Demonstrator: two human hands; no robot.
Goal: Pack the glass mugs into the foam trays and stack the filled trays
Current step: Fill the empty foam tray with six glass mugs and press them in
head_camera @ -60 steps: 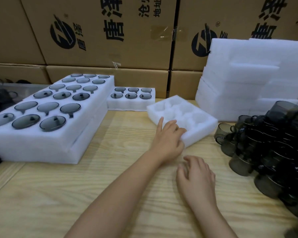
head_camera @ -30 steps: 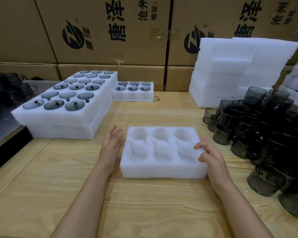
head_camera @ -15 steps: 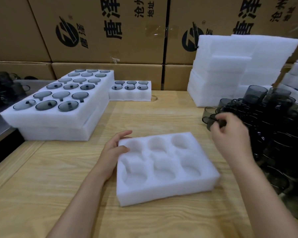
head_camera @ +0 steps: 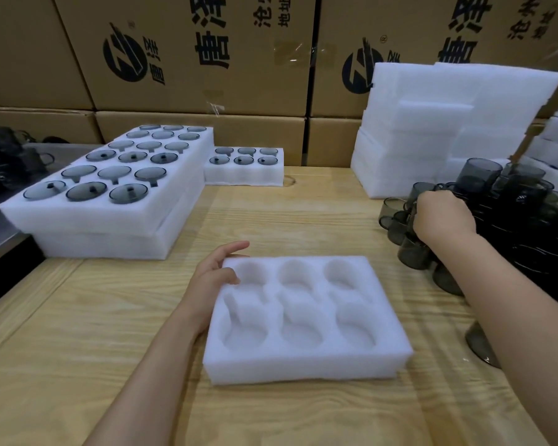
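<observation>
A white foam tray (head_camera: 306,358) with six round hollows, all bare, lies on the wooden table in front of me. My left hand (head_camera: 216,275) rests against its left edge, thumb on the top rim, fingers stretched past the far corner. My right hand (head_camera: 442,217) is curled in the pile of smoky grey glass mugs (head_camera: 509,201) at the right; its fingers are among the mugs at the pile's left side and seem to grip one, the grip itself hidden by the back of the hand.
Filled foam trays (head_camera: 110,217) are stacked two high at the left, with a small filled tray (head_camera: 245,175) behind. A tall stack of blank foam trays (head_camera: 432,130) stands at the back right. Cardboard boxes (head_camera: 187,53) wall the far side.
The tray was pulled from the back right toward me and squared up. My right hand left the tray's right edge and went into the mug pile; the left hand stayed on the left edge.
</observation>
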